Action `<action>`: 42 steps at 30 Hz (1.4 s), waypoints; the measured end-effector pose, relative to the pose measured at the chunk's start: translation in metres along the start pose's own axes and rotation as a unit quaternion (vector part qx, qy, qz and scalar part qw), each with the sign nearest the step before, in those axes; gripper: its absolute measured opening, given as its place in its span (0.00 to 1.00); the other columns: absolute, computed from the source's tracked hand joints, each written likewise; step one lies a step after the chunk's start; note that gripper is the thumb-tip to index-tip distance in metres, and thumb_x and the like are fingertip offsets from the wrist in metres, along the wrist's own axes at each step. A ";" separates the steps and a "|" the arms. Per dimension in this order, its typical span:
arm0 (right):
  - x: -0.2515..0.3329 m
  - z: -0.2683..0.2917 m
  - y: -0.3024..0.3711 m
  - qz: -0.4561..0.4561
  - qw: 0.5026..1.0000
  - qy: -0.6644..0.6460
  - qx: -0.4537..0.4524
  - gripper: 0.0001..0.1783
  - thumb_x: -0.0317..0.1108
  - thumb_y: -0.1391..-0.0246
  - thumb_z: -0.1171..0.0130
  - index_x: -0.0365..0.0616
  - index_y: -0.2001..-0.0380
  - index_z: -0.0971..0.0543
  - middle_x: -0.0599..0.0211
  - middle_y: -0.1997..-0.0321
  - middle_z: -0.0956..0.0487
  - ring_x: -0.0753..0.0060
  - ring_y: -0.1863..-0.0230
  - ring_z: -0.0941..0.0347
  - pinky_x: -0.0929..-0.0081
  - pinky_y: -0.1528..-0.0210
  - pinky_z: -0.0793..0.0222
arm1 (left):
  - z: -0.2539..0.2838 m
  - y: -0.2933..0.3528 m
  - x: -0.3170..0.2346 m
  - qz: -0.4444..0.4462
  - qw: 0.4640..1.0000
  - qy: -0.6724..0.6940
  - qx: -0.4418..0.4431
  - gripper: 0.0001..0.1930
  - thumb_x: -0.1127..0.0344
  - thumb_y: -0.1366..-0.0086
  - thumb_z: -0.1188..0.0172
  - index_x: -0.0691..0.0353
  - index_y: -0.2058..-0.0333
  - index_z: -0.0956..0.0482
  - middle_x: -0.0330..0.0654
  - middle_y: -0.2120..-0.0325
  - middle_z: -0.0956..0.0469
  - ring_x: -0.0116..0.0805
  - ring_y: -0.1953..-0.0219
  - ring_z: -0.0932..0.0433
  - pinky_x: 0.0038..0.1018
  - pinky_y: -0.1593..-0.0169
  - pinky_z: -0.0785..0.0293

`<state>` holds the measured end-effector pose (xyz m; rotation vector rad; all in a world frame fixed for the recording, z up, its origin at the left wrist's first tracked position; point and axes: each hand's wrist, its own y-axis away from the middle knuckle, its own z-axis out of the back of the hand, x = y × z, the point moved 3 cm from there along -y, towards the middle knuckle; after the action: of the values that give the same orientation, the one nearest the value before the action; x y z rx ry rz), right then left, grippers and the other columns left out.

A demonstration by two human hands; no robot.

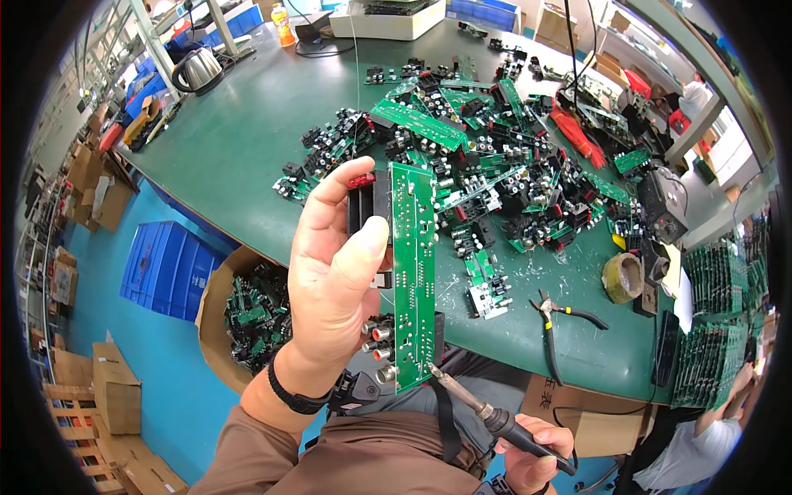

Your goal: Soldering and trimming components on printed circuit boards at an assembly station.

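Observation:
My left hand is closed round a long green circuit board, gripping it by the black heat sink near its upper end. The board stands on end with its soldered side facing me; round audio jacks stick out at its lower left. In my right hand is a soldering iron, held by its dark handle. Its tip meets the board's lower right edge, touching or very close to it. Right of the board, on the green table, lie black-handled pliers, jaws apart.
A wide heap of circuit boards covers the table's middle. At the right stand a solder station, a tape roll and stacked bare boards. A cardboard box of boards and a blue crate sit lower left. Another person sits at right.

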<state>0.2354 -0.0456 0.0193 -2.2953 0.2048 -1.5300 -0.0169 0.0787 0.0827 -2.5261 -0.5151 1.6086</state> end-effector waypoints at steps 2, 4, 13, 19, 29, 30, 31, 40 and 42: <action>0.000 0.000 0.000 0.003 1.000 0.007 0.009 0.21 0.48 0.41 0.43 0.39 0.59 0.28 0.52 0.70 0.22 0.59 0.73 0.25 0.61 0.65 0.32 | -0.001 0.001 0.001 0.002 1.000 -0.001 -0.004 0.28 0.64 0.36 0.45 0.65 0.40 0.42 0.53 0.53 0.25 0.40 0.58 0.19 0.34 0.56 0.19; 0.000 0.000 0.000 0.003 1.000 0.014 0.016 0.21 0.48 0.42 0.43 0.39 0.59 0.28 0.53 0.70 0.22 0.60 0.74 0.25 0.61 0.65 0.32 | -0.002 0.003 0.001 0.010 1.000 0.011 -0.005 0.28 0.64 0.36 0.46 0.64 0.40 0.42 0.52 0.53 0.25 0.40 0.58 0.19 0.34 0.56 0.19; 0.006 0.003 -0.002 0.055 0.991 0.105 0.067 0.22 0.48 0.41 0.44 0.38 0.56 0.27 0.51 0.69 0.21 0.56 0.71 0.25 0.57 0.64 0.30 | -0.006 0.005 -0.002 0.017 0.997 0.070 -0.002 0.26 0.73 0.35 0.47 0.63 0.40 0.40 0.40 0.53 0.29 0.23 0.60 0.26 0.22 0.57 0.27; 0.011 0.010 0.002 0.076 0.986 0.134 0.070 0.23 0.49 0.40 0.44 0.38 0.57 0.26 0.49 0.69 0.21 0.53 0.70 0.25 0.54 0.64 0.29 | -0.005 0.004 -0.002 0.022 0.998 0.065 -0.003 0.26 0.73 0.36 0.46 0.63 0.40 0.40 0.40 0.53 0.29 0.23 0.61 0.26 0.22 0.58 0.27; 0.007 0.042 0.000 0.124 0.983 0.137 -0.021 0.22 0.48 0.40 0.45 0.38 0.56 0.28 0.49 0.67 0.22 0.58 0.71 0.24 0.63 0.69 0.28 | 0.016 0.006 0.017 -0.010 0.998 -0.034 -0.044 0.28 0.64 0.37 0.47 0.66 0.39 0.40 0.47 0.51 0.28 0.36 0.51 0.25 0.32 0.47 0.27; 0.010 0.055 -0.002 0.139 0.969 0.196 -0.057 0.20 0.46 0.40 0.45 0.38 0.56 0.28 0.50 0.70 0.23 0.60 0.76 0.25 0.63 0.73 0.29 | 0.018 0.008 0.021 0.011 1.000 0.000 -0.016 0.28 0.64 0.36 0.48 0.67 0.39 0.40 0.48 0.50 0.28 0.37 0.51 0.25 0.32 0.47 0.27; 0.015 0.071 -0.005 0.130 0.959 0.236 -0.083 0.19 0.45 0.40 0.45 0.39 0.56 0.28 0.52 0.71 0.24 0.61 0.74 0.25 0.66 0.72 0.29 | 0.019 0.011 0.024 0.027 0.999 0.035 0.018 0.28 0.64 0.35 0.48 0.67 0.39 0.41 0.49 0.49 0.28 0.38 0.51 0.25 0.33 0.47 0.27; 0.082 0.232 -0.077 0.070 0.828 0.451 -0.326 0.11 0.33 0.38 0.47 0.36 0.60 0.23 0.71 0.72 0.24 0.85 0.72 0.31 0.85 0.69 0.35 | 0.030 0.033 0.041 0.118 0.982 0.144 0.002 0.27 0.70 0.35 0.49 0.67 0.38 0.43 0.51 0.48 0.29 0.40 0.52 0.23 0.34 0.49 0.23; 0.082 0.256 -0.087 0.057 0.820 0.463 -0.331 0.11 0.34 0.39 0.46 0.37 0.62 0.22 0.73 0.74 0.25 0.86 0.74 0.32 0.86 0.71 0.36 | 0.025 0.034 0.039 0.114 0.984 0.138 0.015 0.28 0.70 0.35 0.49 0.67 0.38 0.43 0.51 0.48 0.29 0.40 0.52 0.23 0.34 0.49 0.23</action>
<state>0.4944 0.0658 0.0367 -1.6171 1.2683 -2.6864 -0.0166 0.0573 0.0297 -2.8077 -0.1747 1.2785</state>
